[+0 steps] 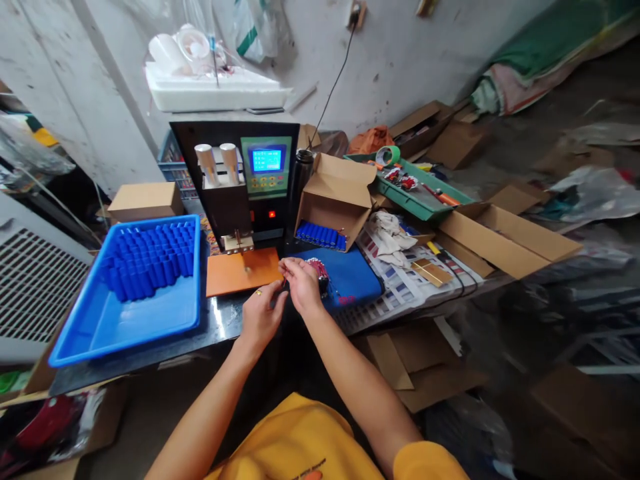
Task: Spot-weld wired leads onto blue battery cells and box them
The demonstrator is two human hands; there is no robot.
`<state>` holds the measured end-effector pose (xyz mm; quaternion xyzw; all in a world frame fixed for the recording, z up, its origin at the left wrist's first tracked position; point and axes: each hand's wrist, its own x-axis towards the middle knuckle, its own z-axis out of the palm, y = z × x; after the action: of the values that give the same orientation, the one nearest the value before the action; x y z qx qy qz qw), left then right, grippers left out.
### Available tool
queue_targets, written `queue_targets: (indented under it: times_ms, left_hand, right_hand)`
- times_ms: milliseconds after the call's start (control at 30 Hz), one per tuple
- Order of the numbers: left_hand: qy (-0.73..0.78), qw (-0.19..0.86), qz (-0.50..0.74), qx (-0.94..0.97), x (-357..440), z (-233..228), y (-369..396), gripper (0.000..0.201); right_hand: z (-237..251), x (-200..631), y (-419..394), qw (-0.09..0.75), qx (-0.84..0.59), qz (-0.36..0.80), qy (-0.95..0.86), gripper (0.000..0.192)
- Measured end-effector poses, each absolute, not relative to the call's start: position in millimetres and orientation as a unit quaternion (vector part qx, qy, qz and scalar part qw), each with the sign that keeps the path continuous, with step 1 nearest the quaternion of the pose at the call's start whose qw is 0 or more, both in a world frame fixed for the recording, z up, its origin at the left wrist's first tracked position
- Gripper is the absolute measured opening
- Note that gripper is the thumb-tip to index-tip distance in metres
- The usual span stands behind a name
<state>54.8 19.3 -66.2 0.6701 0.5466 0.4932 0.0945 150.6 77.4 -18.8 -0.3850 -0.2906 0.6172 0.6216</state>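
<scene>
My left hand [261,312] is closed in front of the orange board [235,272], its thumb and fingers drawn together; what they hold is hidden. Right beside it, my right hand [301,283] pinches a thin red wire [285,275], which shows only as a short piece between the hands. Behind the board stands a black spot welder [273,233] with a lit screen [267,160]. A bundle of red wires [319,268] with pale ends lies just past my right hand on a blue pad [355,273].
A blue tray [125,330] of upright blue cylindrical cells [150,260] stands left. An open cardboard box [340,183] with more blue cells [320,234] is behind the pad. Farther right are a white cloth [390,237], a green tray [425,207] and a long carton [505,243].
</scene>
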Motion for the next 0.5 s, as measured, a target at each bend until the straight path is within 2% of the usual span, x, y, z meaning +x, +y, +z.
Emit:
queue_targets:
  times_ms: [133,233,333,500]
  left_hand:
    - [0.555,0.087,0.512,0.650,45.6,-72.2,15.1,0.022]
    - [0.565,0.124,0.543,0.609,39.8,-67.4,10.6,0.023]
    - [0.563,0.225,0.580,0.545,30.8,-58.2,7.2,0.023]
    - [0.531,0.372,0.590,0.482,7.3,-45.3,7.7,0.023]
  right_hand:
    - [-24.7,134.6,71.2,0.613,-0.383,0.633,-0.278,0.016]
    - [-27.6,130.4,67.0,0.600,-0.379,0.644,-0.285,0.019]
    - [-29.8,132.3,62.0,0.569,-0.377,0.661,-0.313,0.026]
    - [-34.5,135.0,57.6,0.462,-0.347,0.689,-0.437,0.033]
